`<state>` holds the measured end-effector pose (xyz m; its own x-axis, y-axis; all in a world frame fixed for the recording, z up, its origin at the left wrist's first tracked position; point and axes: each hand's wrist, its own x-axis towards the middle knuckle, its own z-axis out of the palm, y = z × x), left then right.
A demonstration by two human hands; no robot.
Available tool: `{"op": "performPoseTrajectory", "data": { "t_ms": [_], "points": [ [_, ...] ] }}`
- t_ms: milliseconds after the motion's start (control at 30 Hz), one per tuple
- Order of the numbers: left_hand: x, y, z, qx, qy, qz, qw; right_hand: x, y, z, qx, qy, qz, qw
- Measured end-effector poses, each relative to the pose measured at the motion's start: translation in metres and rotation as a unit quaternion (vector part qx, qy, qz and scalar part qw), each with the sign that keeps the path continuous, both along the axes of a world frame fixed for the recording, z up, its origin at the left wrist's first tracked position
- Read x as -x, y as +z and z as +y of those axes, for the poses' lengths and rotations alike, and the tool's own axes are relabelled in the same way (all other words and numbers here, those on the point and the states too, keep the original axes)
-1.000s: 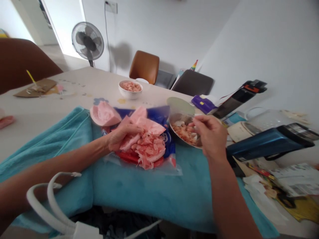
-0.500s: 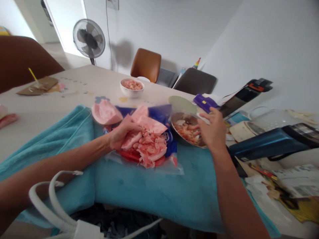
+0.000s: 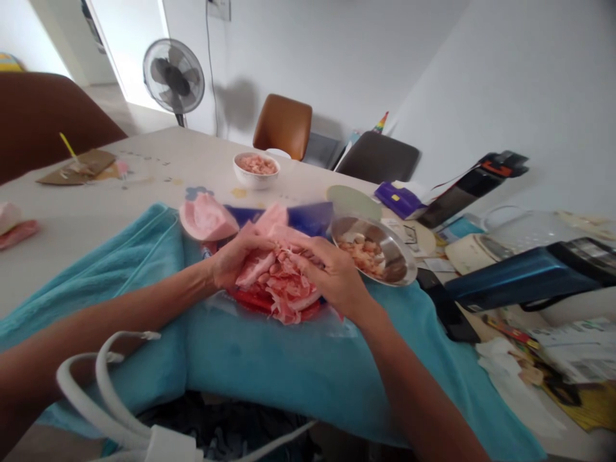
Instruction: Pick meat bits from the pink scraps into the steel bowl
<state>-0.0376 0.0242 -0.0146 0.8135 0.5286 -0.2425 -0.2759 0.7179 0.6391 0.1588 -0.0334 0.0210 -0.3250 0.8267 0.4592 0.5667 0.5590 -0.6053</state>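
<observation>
Head view: left hand [image 3: 235, 260] is gripping the torn pink fruit [image 3: 286, 289] from its left side; right hand [image 3: 341, 277] is pinching at its middle from the right, fingertips partly hidden. Fruit is sitting on a blue-and-red plastic bag [image 3: 315, 215], which is lying on the turquoise towel [image 3: 269, 366]. Metal bowl [image 3: 404, 260] is holding pink pulp just to the right. White bowl [image 3: 256, 181], also holding pulp, is standing farther back on the bench [image 3: 144, 200].

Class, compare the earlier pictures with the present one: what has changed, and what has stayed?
The right hand has moved left, from over the metal bowl to the pink fruit, which it now touches; the bowl's right side now shows. The left hand still holds the fruit, and the white bowl stays put.
</observation>
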Motion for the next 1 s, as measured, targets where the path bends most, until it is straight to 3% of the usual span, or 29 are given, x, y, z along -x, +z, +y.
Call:
{"op": "performPoseTrajectory", "data": {
  "t_ms": [133, 333, 533, 733, 900, 1000],
  "points": [
    [0.0, 0.002, -0.001, -0.013, 0.002, -0.007, 1.0, 0.009, -0.006, 0.006, 0.083, 0.026, 0.044, 0.995],
    [-0.001, 0.002, -0.003, -0.019, 0.014, 0.001, 1.0, 0.012, -0.01, 0.006, 0.116, 0.003, 0.107, 0.987],
    [-0.007, 0.006, -0.01, -0.105, 0.094, 0.037, 0.989, 0.016, -0.018, 0.007, 0.197, -0.051, 0.184, 0.962],
    [-0.01, 0.003, -0.011, -0.103, 0.152, 0.071, 0.98, 0.02, -0.019, 0.007, 0.22, -0.087, 0.223, 0.946],
    [-0.01, 0.0, -0.01, -0.105, 0.137, 0.054, 0.984, 0.017, -0.02, 0.006, 0.222, -0.096, 0.198, 0.95],
    [-0.007, -0.002, -0.008, -0.104, 0.134, 0.062, 0.983, 0.016, -0.022, 0.006, 0.256, -0.093, 0.227, 0.935]
  ]
}}
